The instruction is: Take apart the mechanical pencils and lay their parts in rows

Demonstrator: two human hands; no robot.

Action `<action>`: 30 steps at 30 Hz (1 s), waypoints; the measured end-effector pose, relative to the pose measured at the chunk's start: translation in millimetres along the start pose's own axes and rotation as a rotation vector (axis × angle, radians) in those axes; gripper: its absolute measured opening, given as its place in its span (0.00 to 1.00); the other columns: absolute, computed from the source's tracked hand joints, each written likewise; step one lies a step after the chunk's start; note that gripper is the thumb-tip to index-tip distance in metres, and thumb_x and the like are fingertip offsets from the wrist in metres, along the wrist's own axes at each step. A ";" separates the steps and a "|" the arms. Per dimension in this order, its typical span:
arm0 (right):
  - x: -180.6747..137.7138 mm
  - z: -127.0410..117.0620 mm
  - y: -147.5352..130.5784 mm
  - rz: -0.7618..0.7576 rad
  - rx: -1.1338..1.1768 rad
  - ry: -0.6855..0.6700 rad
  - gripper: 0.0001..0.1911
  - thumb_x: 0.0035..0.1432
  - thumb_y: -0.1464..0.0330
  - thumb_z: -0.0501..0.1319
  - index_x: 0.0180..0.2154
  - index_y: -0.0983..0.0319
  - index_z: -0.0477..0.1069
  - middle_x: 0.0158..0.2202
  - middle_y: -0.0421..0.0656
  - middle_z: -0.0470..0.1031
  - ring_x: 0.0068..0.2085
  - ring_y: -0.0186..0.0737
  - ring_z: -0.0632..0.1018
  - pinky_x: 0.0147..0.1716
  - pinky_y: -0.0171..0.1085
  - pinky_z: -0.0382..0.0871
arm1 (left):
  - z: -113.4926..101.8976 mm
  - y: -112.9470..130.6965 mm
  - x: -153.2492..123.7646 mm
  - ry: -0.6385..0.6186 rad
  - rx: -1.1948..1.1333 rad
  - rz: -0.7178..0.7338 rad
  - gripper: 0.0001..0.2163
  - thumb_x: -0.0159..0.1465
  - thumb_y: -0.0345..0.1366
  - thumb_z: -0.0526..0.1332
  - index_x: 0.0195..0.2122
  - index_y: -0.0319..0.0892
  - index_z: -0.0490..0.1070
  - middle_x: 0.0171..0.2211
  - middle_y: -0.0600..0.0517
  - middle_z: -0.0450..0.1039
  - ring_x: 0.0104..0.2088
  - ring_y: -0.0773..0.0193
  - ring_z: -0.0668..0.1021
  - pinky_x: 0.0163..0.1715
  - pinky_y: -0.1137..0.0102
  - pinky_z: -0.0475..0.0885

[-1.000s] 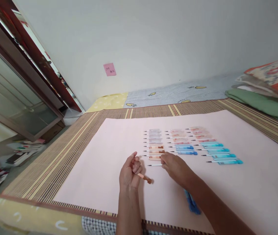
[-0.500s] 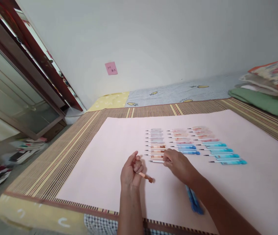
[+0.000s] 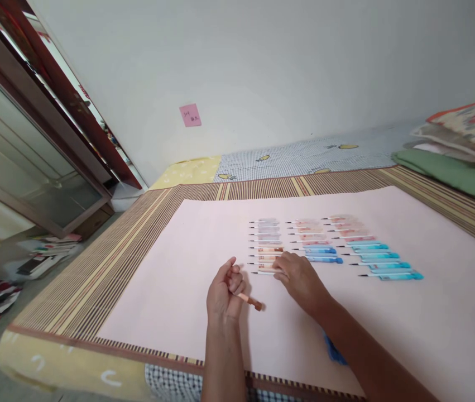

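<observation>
My left hand (image 3: 228,291) is closed round a peach-coloured pen (image 3: 250,301) with a brown end that sticks out to the right, just above the pink sheet. My right hand (image 3: 300,276) pinches the rear of a slim white dark-tipped stick (image 3: 265,272), the nearest in the left column. Behind it lie brown-patterned pens (image 3: 269,250) and pale grey ones (image 3: 268,229), dark tips pointing left. Further right are dark blue pens (image 3: 325,259), pinkish pens (image 3: 348,226) and turquoise pens (image 3: 400,276). Blue pens (image 3: 335,350) lie partly under my right forearm.
The pink sheet (image 3: 157,279) covers much of a striped mat (image 3: 73,290) on a bed. Folded cloths and a green fabric (image 3: 446,173) are piled at the back right. A pink note (image 3: 190,115) is stuck to the wall. A glass-panelled door (image 3: 32,156) stands left.
My right hand has moved slightly left along with the white stick, and its forearm now hides more of the blue pens. My left hand keeps its hold, almost still.
</observation>
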State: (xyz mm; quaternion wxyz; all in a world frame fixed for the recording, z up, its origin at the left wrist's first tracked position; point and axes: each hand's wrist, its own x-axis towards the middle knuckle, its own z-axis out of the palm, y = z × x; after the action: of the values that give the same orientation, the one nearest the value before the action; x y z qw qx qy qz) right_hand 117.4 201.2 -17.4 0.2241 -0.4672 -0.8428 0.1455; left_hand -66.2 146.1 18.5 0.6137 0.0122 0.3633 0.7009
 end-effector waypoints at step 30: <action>-7.2 -13.2 3.8 0.246 -0.111 -0.176 0.09 0.58 0.75 0.61 0.30 0.59 0.63 0.32 0.41 0.74 0.32 0.38 0.72 0.30 0.35 0.53 | -0.1 0.3 -0.1 -0.008 -0.016 0.008 0.01 0.57 0.25 0.64 0.30 0.33 0.74 0.22 0.55 0.68 0.14 0.80 0.55 0.12 0.80 0.50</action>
State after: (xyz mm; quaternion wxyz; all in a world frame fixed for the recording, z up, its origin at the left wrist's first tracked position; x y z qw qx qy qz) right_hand 130.3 197.5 -9.6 0.1035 -0.5640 -0.8023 0.1656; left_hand -66.5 145.9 18.6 0.6122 0.0116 0.3554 0.7062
